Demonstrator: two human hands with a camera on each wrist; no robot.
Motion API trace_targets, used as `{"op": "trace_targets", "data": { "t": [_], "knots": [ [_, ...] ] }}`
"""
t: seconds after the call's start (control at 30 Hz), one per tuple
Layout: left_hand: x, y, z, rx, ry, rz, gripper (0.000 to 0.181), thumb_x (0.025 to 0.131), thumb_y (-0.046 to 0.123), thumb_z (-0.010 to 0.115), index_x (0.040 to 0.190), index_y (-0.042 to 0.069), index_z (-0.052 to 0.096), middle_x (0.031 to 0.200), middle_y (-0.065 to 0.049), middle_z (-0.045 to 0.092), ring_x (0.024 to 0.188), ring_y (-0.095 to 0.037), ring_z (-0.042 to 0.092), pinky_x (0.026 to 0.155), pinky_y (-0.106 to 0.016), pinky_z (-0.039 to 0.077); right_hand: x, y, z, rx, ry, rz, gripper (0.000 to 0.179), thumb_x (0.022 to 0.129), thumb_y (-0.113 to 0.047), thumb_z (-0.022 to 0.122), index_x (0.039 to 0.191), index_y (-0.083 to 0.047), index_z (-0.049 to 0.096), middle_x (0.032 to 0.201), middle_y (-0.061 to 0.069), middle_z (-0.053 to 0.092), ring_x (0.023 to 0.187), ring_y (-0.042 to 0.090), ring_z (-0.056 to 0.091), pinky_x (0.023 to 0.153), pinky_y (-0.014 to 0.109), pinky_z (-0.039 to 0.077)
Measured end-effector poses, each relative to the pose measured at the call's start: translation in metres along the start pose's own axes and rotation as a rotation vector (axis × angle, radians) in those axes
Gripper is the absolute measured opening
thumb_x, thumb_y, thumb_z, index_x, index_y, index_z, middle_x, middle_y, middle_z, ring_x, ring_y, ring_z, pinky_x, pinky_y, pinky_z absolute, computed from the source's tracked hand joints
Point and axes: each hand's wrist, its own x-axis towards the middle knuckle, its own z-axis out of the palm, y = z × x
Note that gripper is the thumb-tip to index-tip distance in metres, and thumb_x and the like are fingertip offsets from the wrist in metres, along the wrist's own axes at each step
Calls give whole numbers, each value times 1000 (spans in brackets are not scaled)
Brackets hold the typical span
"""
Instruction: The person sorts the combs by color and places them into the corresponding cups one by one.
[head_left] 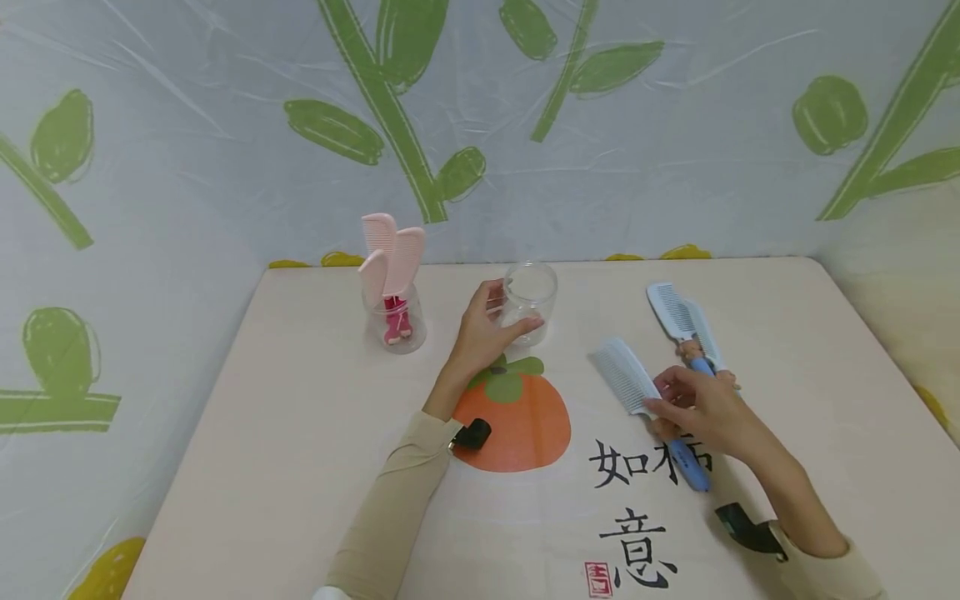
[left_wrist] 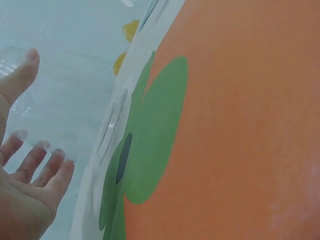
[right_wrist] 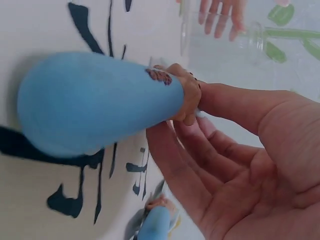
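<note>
Near the table's back edge, my left hand [head_left: 483, 329] holds a clear glass jar [head_left: 531, 287], thumb on the near side and fingers round the left. In the left wrist view that hand's spread fingertips [left_wrist: 37, 150] show against the clear glass. My right hand [head_left: 705, 408] pinches a light blue comb [head_left: 628, 377] near its brown figure, between thumb and fingers. The comb's teeth end points up and left; its blue handle [right_wrist: 95, 105] fills much of the right wrist view. Two more blue combs [head_left: 670, 310] lie just beyond the right hand, partly overlapping.
A second clear jar [head_left: 412, 337] stands at the back left with several pink combs [head_left: 405, 258] upright in it. The table covering bears an orange persimmon print [head_left: 525, 425] and black written characters [head_left: 637, 542]. Behind the table hangs a leaf-patterned sheet [head_left: 600, 183].
</note>
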Motion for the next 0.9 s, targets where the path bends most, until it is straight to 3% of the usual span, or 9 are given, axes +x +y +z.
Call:
{"op": "trace_targets", "data": {
  "t": [0.07,0.17,0.43,0.67,0.9],
  "knots": [
    [0,0,0,-2,-6,2,73,81,31,90,139,13,49,132,-5,55,124,-21,53,109,-39,46,2,-2,-1,2,27,-20,26,92,-14,78,108,2,66,83,4,71,70,16,68,80,36,43],
    [1,-1,0,-5,-12,3,72,81,30,90,139,13,49,132,-5,55,124,-21,53,110,-40,45,4,-6,-4,-3,57,1,30,93,-18,77,113,2,66,92,8,72,78,21,71,60,26,51],
    [2,-2,0,-22,-24,4,70,83,28,88,137,13,48,132,-5,53,126,-23,52,110,-41,44,11,-10,-13,70,168,17,34,95,-22,76,116,2,65,101,17,73,95,37,70,66,21,48],
    [3,-5,-1,-15,-31,-2,72,82,31,89,138,13,46,133,-5,52,126,-22,51,110,-41,44,22,-19,-18,174,220,-5,27,96,-22,75,109,0,65,102,18,74,84,-1,66,67,15,50],
    [4,-6,-1,-8,-42,-6,72,83,31,88,138,13,45,133,-4,51,126,-23,50,111,-41,43,32,-27,-19,332,268,-18,34,97,-19,74,120,3,63,102,4,71,84,1,72,75,13,56]
  ]
}}
